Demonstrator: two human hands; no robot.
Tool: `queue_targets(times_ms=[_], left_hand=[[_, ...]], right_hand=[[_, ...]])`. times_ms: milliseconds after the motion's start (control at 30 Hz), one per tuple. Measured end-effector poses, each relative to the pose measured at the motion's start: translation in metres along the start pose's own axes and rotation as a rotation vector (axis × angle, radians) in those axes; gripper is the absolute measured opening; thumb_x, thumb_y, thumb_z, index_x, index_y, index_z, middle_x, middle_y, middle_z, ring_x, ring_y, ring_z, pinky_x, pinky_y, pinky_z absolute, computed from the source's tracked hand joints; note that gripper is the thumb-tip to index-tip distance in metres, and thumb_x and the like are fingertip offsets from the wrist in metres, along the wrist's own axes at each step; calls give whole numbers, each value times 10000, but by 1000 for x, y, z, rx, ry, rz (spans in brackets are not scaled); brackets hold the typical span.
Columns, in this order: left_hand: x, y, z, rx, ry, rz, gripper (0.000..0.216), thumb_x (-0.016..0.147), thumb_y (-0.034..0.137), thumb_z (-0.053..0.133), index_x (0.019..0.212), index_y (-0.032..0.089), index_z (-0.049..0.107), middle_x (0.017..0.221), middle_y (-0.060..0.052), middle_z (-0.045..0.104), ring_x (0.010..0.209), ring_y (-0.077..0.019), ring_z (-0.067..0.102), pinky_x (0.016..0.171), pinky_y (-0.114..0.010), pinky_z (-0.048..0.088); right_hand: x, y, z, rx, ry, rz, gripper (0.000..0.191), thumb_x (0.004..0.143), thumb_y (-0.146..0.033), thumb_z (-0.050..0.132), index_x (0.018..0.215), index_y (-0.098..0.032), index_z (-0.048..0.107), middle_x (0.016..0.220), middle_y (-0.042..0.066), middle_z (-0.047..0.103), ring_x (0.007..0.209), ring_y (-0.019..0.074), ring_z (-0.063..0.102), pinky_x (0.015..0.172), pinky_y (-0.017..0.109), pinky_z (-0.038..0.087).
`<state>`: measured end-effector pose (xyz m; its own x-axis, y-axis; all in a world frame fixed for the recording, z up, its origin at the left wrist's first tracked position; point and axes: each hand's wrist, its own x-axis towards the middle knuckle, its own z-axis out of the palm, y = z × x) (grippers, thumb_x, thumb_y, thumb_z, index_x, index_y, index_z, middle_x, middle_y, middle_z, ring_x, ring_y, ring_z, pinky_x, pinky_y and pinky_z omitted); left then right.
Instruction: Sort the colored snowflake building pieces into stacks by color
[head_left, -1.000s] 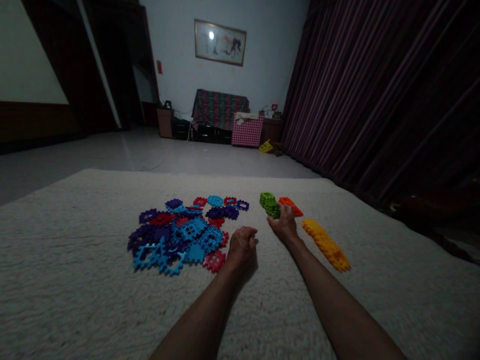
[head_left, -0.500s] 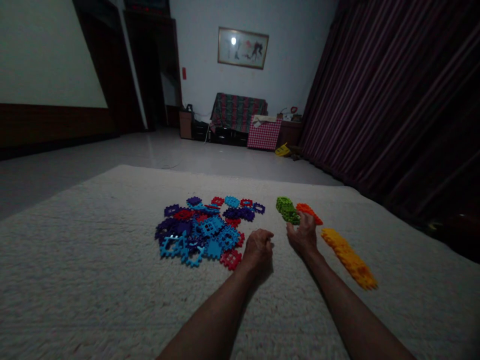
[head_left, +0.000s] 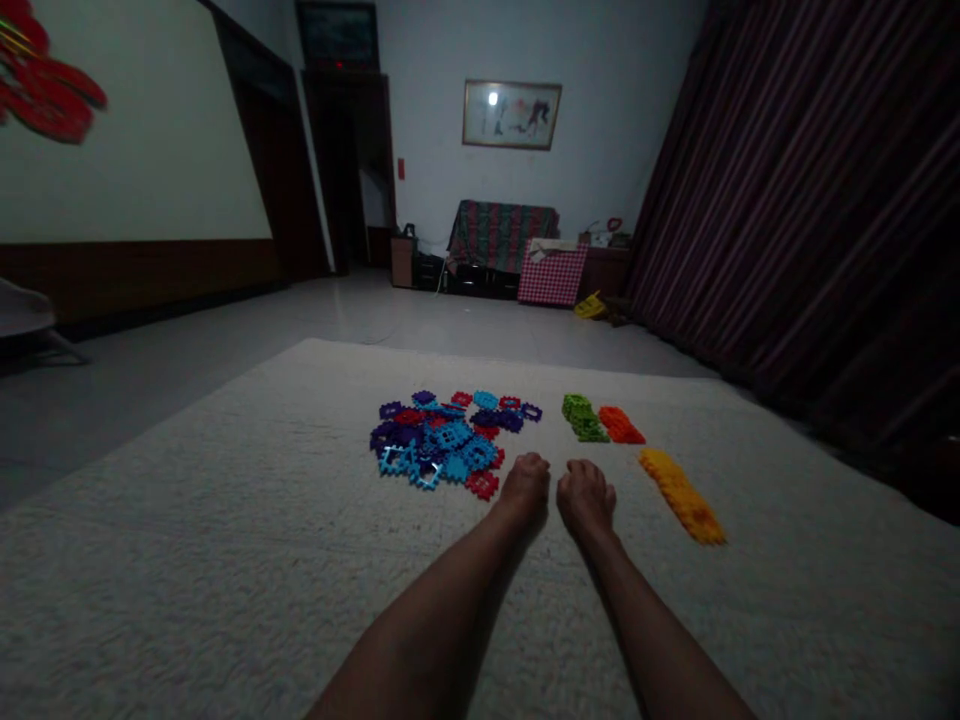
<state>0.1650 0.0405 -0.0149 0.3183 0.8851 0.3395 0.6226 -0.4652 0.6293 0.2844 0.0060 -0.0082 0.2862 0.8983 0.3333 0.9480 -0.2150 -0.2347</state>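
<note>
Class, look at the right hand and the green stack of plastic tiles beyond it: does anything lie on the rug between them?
Nothing visible does. Only bare rug separates the right hand from the green stack; the orange stack lies beside it, off the direct line.

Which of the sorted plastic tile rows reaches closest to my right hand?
The yellow plastic tile row, lying just right of the right hand; the green and orange stacks sit farther away.

no text, label or number can be read anywhere.
</note>
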Motion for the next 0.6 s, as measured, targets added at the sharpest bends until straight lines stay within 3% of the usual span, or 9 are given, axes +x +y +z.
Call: queue_targets(times_ms=[100,300,600], left_hand=[[-25,5,-9,47,-31,20,183,849,95,501,766,170,646,924,-87,642,952,-217,564,867,-326,468],[-71,9,-28,114,-31,-6,247,924,133,417,790,180,620,945,-82,610,942,-211,522,840,-320,422],[-104,8,-45,86,32,-6,294,947,141,416,700,184,570,872,-53,564,905,-184,514,788,-290,400]], right_hand=[[-13,-7,-11,-41,-33,5,422,987,-221,359,1326,-183,608,1393,142,595,1276,262,506,1036,431,363],[-27,-9,-11,-65,-48,27,485,1016,-268,317,1430,-205,560,1550,121,493,1391,279,418,1119,485,295],[-40,-6,-16,-82,-31,-15,482,1013,-280,345,1432,-181,562,1535,126,507,1364,283,438,1083,440,318]])
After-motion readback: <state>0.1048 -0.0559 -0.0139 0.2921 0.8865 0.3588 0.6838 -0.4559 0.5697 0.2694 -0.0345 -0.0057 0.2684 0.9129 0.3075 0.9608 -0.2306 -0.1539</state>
